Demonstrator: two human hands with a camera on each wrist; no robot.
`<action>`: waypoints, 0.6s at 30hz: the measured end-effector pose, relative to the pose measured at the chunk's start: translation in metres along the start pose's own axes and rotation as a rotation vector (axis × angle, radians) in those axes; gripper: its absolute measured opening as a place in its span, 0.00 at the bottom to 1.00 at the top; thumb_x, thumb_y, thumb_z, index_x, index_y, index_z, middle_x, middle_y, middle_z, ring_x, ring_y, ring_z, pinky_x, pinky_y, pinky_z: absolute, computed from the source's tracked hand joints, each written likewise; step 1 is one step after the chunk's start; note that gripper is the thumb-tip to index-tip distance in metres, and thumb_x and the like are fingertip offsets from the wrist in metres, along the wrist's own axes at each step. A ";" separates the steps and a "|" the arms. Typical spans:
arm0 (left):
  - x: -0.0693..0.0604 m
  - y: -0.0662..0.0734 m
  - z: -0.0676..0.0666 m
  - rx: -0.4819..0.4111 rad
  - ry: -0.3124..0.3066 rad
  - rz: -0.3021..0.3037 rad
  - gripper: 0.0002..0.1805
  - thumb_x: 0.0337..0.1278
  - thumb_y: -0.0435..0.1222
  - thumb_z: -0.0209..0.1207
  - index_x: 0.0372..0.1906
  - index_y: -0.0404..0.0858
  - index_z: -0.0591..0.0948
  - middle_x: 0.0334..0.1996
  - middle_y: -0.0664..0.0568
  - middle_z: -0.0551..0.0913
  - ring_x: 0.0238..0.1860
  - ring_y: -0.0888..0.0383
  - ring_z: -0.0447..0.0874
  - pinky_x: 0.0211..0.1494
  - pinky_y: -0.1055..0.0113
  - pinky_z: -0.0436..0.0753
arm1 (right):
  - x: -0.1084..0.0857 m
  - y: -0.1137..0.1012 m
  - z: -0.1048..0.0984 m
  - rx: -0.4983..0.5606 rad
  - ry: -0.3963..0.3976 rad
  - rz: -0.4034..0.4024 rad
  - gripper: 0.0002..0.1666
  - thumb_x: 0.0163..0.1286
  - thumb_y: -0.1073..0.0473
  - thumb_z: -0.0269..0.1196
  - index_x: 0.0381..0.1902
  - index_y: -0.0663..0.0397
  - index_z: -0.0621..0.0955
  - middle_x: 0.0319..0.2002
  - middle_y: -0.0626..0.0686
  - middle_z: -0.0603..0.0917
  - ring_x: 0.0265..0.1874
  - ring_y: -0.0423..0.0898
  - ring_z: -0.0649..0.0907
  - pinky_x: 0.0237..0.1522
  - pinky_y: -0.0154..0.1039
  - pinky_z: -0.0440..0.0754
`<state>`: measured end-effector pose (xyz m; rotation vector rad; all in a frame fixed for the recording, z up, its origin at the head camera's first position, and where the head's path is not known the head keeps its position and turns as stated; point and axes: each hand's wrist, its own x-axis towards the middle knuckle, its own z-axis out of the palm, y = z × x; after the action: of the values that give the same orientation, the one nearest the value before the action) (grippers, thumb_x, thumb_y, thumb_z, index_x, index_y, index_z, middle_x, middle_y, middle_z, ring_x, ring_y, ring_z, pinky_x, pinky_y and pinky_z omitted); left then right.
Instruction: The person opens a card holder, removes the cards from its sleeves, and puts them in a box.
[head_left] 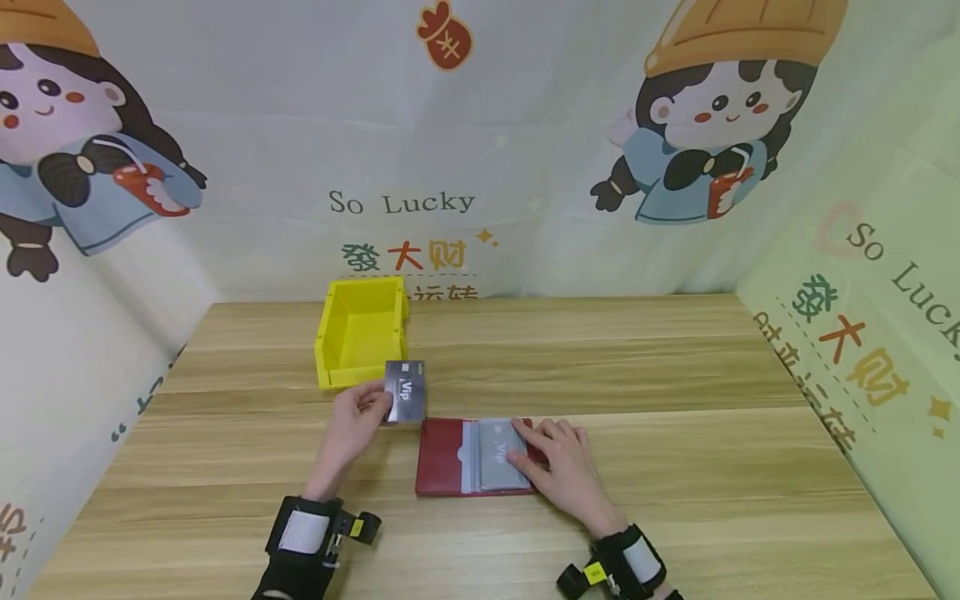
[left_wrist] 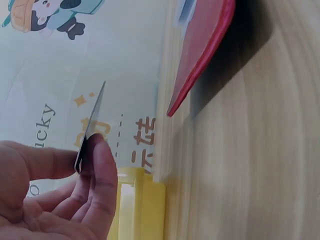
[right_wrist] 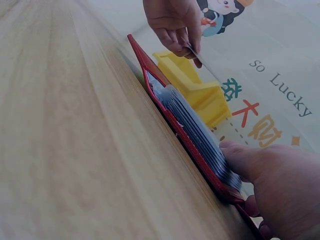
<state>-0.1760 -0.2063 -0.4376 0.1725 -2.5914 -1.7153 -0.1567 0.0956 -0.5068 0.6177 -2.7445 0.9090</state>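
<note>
Steadily, we hold the dark Vip card (head_left: 407,390) in our left hand (head_left: 360,414), pinched at its left edge between thumb and curled fingers; it is up off the wooden table (head_left: 675,467), near the front right corner of the yellow bin (head_left: 352,379) and apart from the red card holder (head_left: 440,458). That holder lies open on the table, and our right hand (head_left: 564,467) grasps its right end, thumb laid over the clear sleeves (head_left: 487,454); how hard we press, we cannot tell. To do this well, we judge, we should grip the card lightly without bowing it, and steady the sleeves with a soft thumb so they neither slide nor buckle. Our left forearm reaches forward, slanting slightly rightward, while our right one angles inward, back of the hand uppermost
</note>
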 end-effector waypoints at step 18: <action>0.047 0.009 0.001 -0.016 0.334 -0.035 0.25 0.77 0.34 0.40 0.72 0.28 0.61 0.54 0.36 0.72 0.48 0.49 0.72 0.43 0.70 0.69 | 0.000 -0.001 -0.001 -0.005 -0.017 0.016 0.29 0.66 0.45 0.68 0.63 0.48 0.82 0.30 0.41 0.72 0.34 0.38 0.64 0.44 0.39 0.55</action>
<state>-0.2232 -0.2074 -0.4314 0.4622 -2.3444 -1.5598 -0.1560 0.0955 -0.5051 0.6063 -2.7691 0.9047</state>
